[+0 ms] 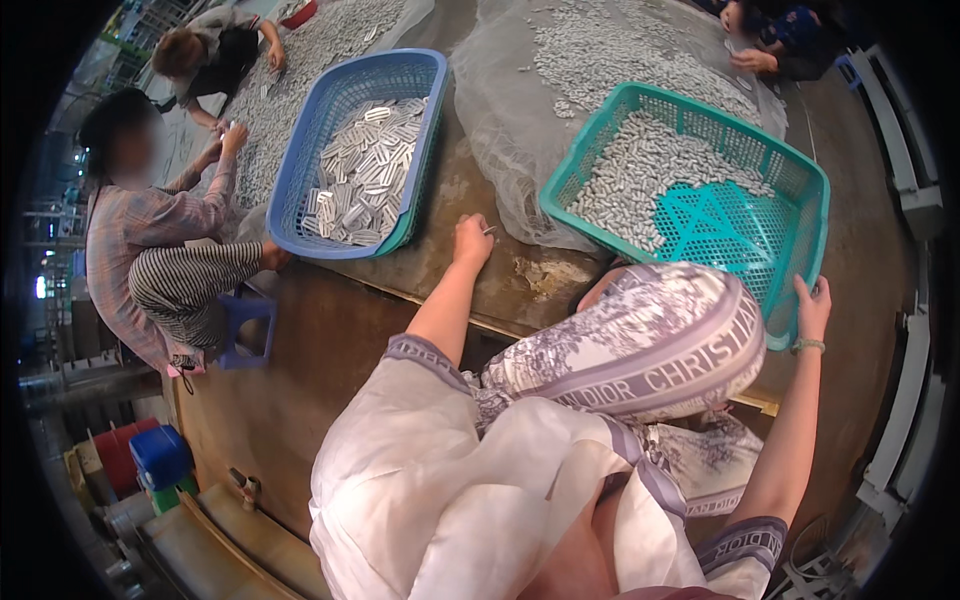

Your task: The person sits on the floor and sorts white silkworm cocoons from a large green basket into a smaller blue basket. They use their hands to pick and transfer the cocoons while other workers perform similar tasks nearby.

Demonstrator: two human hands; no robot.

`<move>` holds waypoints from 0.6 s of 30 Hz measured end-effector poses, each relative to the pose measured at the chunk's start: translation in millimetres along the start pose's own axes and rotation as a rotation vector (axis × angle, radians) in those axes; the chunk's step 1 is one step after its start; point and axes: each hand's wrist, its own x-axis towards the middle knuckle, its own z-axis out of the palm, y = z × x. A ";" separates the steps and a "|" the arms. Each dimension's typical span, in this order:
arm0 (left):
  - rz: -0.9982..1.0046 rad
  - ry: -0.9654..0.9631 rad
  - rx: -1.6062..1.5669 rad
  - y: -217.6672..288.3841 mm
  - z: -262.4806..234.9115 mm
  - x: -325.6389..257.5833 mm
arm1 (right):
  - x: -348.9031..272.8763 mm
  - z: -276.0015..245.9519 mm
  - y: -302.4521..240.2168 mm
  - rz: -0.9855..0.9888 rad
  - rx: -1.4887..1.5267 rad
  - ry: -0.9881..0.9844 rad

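My left hand (472,242) is closed over the brown work surface between two baskets, and the tip of a small silvery metal piece (489,231) sticks out of it. At the near right corner of the green plastic basket (815,190), my right hand (812,308) grips the rim, fingers outside. Small silvery metal parts (640,170) heap up on the far and left side of that basket, leaving its latticed bottom showing at the near right. Left of my left hand stands a blue plastic basket (292,180) holding many flat, slotted metal strips (370,170).
Whitish mesh netting (500,150) lies on the surface with many loose metal parts (640,45) spread over it. Two people (165,220) work at the left; another person's hand (755,62) shows at the far right. Stools and colored bins (160,455) stand lower left.
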 end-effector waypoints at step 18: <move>0.835 -0.536 0.094 210.6 64.2 99.9 | -15.4 17.6 -24.4 0.093 -0.002 0.044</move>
